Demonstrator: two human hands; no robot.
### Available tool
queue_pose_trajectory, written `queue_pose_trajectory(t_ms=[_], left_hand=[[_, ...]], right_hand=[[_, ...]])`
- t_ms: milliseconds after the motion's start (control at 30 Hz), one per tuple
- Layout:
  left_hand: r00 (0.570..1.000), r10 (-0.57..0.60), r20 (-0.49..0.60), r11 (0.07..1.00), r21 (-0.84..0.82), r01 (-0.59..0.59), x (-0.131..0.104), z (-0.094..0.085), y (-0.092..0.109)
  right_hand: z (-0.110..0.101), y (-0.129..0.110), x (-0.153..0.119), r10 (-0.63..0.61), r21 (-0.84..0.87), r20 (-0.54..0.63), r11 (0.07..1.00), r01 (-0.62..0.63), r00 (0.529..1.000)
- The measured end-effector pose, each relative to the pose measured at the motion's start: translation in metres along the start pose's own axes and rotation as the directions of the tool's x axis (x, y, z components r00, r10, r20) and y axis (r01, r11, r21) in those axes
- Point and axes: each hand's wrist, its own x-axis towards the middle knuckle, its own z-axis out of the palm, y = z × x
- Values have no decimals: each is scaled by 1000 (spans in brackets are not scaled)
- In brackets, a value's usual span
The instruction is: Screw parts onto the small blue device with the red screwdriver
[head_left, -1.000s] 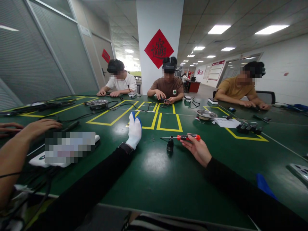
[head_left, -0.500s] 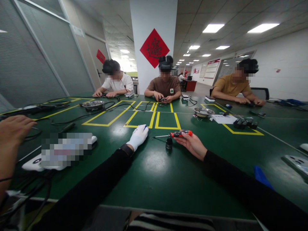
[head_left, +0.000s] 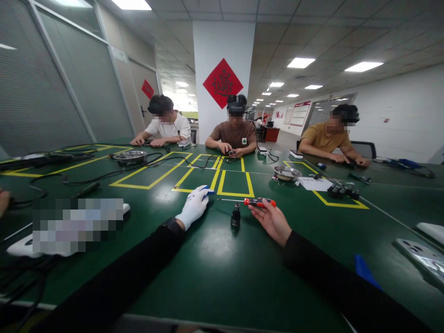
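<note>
My right hand (head_left: 272,219) grips a screwdriver (head_left: 251,202) by its red and black handle. The thin metal shaft lies level and points left, toward my other hand. Below the screwdriver, a small black cylindrical part (head_left: 235,216) with a narrower top stands upright on the green table, apart from my hands. My left hand (head_left: 194,206), in a white glove with blue on the fingers, rests palm down at the table with its fingers apart and nothing visible in them. Tiny dark specks (head_left: 212,210), too small to name, lie just right of it.
Yellow tape outlines (head_left: 236,194) mark the green table (head_left: 208,286). Metal bowls (head_left: 287,173), a paper sheet (head_left: 315,184) and black parts (head_left: 343,190) lie farther back. Cables and a blurred white object (head_left: 121,210) are left, a phone (head_left: 421,259) right. Three people sit opposite.
The view has tilted up and shifted slightly. The left hand's fingers have spread a little. The screwdriver has moved from across the black part's top to just beyond it. A neighbour's hand has drawn back left.
</note>
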Motion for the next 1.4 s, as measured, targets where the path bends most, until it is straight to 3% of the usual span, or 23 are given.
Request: queue_pose_trajectory(t_ms=[300,700,833,933,1000,1067,1133,1167,1333,1400], left_hand=[[988,145,50,989,-29,-144,-4,-8,20],[985,169,28,983,-82,-166,-6,-13,27],[995,98,27,992,-82,-95,-4,-12,26],[998,45,-51,991,-127,-52,-1,-12,23],[993,32,-112,981,-189,-52,-1,-13,23],[987,20,-159,964,-258,-61,-2,-15,27],[982,-17,-188,939,-341,-50,-6,-16,34],[980,-46,-194,921,-389,-34,-8,-16,40],[981,-119,-153,838,-546,17,-25,-18,72],[983,-99,-152,816,-578,-7,-32,-19,85]], right_hand=[[-3,0,2,16,-19,0,1000,-16,1000],[-2,-1,-1,35,-2,16,999,-35,999],[-4,-2,-2,-57,21,-8,998,57,998],[-5,-3,-3,-182,-135,18,974,183,983],[-4,-3,-5,-292,-388,101,869,308,951],[-1,-1,-7,-369,-636,244,637,435,897],[2,3,-10,-362,-765,371,403,503,855],[4,5,-11,-342,-794,405,329,511,848],[10,11,-16,-313,-855,396,218,471,863],[13,9,-20,-360,-843,427,173,509,830]])
